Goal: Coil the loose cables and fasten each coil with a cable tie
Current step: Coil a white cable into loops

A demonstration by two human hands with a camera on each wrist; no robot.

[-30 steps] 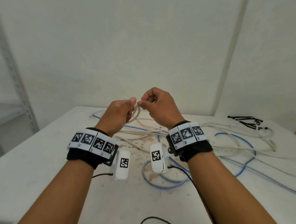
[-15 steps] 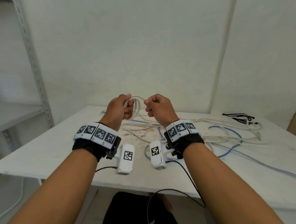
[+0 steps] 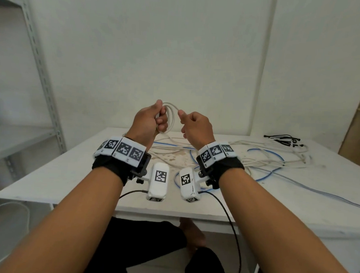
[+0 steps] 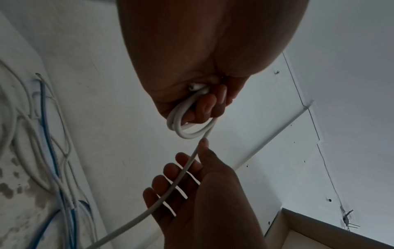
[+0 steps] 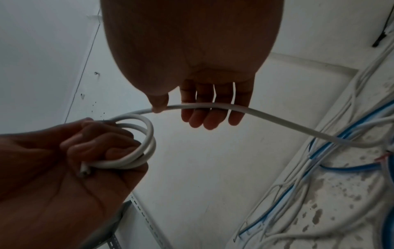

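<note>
Since a second ago your left hand (image 3: 149,118) has gained a second loop of the white cable (image 3: 169,118) and grips both, your right hand (image 3: 195,126) beside it lies slack, thumb guiding the strand; coiling has barely begun.

White cable coil (image 3: 170,118) in left hand (image 3: 147,121)

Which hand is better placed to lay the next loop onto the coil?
Right. The left hand grips the white cable coil, so it is occupied; the right hand has the free run across its fingers.
</note>
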